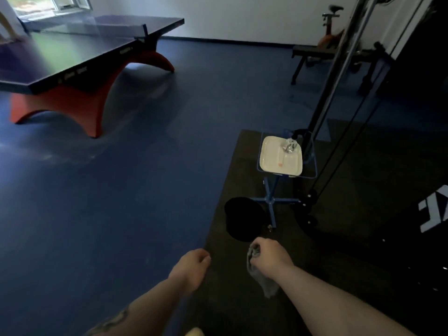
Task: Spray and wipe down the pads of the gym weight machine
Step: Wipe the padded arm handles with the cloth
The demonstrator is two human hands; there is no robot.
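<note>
My right hand (270,254) grips a grey cloth (263,280) that hangs down below the fist. Just ahead of it is a round black pad (242,221) of the weight machine. My left hand (194,265) hangs to the left with loosely curled fingers, holding nothing. Farther ahead, a clear spray bottle (291,144) with a black top stands on a white tray (276,158) carried by a small blue stand (270,202). The machine's metal upright (339,69) and cables rise at the right.
A dark rubber mat (339,214) lies under the machine on the blue floor (121,202). A ping-pong table with red legs (72,59) stands at the far left. A black bench (312,54) and an orange exercise bike (332,27) stand by the back wall.
</note>
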